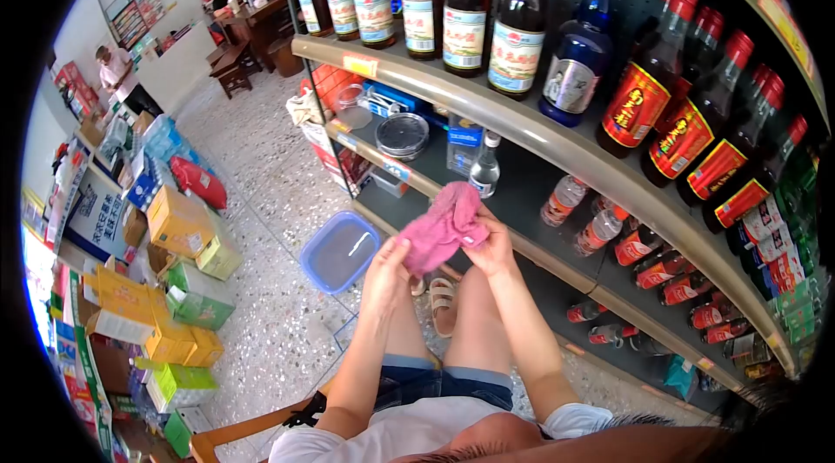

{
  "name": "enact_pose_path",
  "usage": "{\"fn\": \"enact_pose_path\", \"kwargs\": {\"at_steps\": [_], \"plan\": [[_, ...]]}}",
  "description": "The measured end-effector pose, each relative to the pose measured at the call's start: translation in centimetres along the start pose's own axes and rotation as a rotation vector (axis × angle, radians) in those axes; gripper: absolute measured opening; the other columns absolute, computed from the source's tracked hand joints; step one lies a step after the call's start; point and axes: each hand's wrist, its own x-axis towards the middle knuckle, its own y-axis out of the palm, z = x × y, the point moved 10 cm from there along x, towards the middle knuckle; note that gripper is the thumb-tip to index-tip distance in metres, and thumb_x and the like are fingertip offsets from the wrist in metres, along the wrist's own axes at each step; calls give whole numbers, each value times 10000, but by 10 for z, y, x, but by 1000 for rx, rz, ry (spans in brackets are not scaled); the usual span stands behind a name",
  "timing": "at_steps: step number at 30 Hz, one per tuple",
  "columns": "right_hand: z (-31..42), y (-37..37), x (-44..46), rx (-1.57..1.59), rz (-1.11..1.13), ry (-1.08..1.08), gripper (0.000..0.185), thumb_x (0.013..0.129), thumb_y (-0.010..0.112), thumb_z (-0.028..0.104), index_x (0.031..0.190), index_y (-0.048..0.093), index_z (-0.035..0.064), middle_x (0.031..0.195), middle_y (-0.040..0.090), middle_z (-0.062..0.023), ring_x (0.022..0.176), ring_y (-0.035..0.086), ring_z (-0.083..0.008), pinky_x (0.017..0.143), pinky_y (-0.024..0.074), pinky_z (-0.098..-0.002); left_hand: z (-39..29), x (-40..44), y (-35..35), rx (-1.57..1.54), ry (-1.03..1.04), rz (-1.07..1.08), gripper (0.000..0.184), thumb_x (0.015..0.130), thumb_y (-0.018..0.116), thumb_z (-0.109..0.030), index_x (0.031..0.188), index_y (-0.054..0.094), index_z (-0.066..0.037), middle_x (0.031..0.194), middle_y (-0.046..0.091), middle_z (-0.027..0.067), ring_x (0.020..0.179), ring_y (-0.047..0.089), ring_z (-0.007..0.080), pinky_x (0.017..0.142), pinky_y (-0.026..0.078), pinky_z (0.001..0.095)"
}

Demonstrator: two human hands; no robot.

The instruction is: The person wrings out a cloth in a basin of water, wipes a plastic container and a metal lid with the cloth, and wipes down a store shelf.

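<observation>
Between my two hands is a crumpled pink cloth (441,232), held up above my knees. My left hand (389,265) grips its lower left side, thumb on top. On the other side my right hand (492,244) pinches the cloth's right edge. Just behind the cloth, a small clear bottle (485,169) with a pale cap stands upright on the middle shelf. Below and left of my hands, a translucent plastic basin with a blue rim (320,282) rests on the speckled floor.
The top shelf (435,84) to my right carries several dark bottles; lower shelves hold drinks and round lidded containers (402,134). Cardboard boxes (178,224) line the left side. A wooden chair rail (252,426) is beside me. Two people are farther back, near a wooden table (257,23).
</observation>
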Motion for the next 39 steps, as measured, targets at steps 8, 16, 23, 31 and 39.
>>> {"fn": "enact_pose_path", "kwargs": {"at_steps": [8, 16, 23, 31, 39], "plan": [[3, -66, -35, -419, -255, -3, 313, 856, 443, -1, 1141, 572, 10, 1050, 632, -94, 988, 625, -225, 888, 506, -393, -87, 37, -3, 269, 27, 39, 114, 903, 545, -71, 992, 605, -33, 874, 663, 36, 753, 636, 102, 692, 516, 230], [62, -41, -117, -1144, -454, 188, 245, 832, 714, 236, 1003, 662, 68, 931, 602, -4, 762, 511, -76, 624, 404, -195, -36, 76, 50, 779, -169, 435, 144, 872, 625, -73, 1004, 638, -17, 882, 664, 6, 736, 613, 76, 695, 490, 215], [74, -67, -151, -955, -374, -27, 134, 833, 691, 156, 810, 590, 72, 913, 580, -39, 778, 509, -102, 684, 405, -254, 32, 58, 142, 1303, 208, 546, 230, 799, 669, -166, 985, 677, -30, 761, 673, 161, 708, 676, 220, 662, 521, 319], [111, -101, -200, -220, -561, -508, 343, 961, 542, 166, 1265, 531, 8, 1167, 629, -110, 1062, 614, -201, 930, 496, -346, 153, -14, 223, 1291, 172, 1139, 319, 805, 695, -201, 1057, 634, -14, 1010, 644, 185, 963, 625, 343, 844, 491, 406], [137, -120, -265, -148, -658, -695, 399, 922, 503, 41, 1317, 476, -9, 1248, 588, -119, 1145, 581, -244, 996, 470, -381, 182, 130, 263, 1206, 106, 673, 639, 738, 805, -226, 1261, 501, -21, 1263, 570, 212, 1154, 569, 292, 956, 435, 394]]}}
